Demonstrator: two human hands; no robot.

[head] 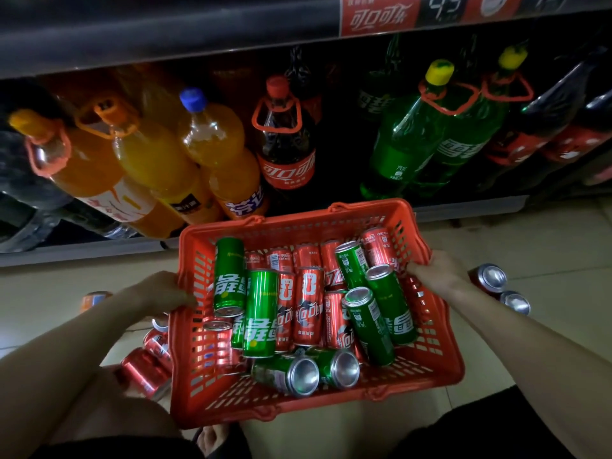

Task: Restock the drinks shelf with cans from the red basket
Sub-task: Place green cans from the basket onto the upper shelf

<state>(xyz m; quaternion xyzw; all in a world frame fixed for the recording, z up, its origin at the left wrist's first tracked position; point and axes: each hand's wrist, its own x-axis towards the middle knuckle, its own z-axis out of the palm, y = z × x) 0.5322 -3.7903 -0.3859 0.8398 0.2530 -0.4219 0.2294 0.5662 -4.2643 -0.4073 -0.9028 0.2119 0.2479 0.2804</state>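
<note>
A red plastic basket [443, 362] is held in front of me over the tiled floor, below the bottom drinks shelf [82, 251]. Several slim green cans [260, 313] and red cans [308, 306] lie jumbled inside it. My left hand [159, 291] grips the basket's left rim with curled fingers. My right hand [437, 270] grips the right rim near the far corner.
Large orange [212, 144], cola [284, 140] and green [407, 140] bottles fill the bottom shelf. Loose red cans lie on the floor at the left [145, 372] and stand at the right [490, 276]. My legs and a foot [212, 438] show below the basket.
</note>
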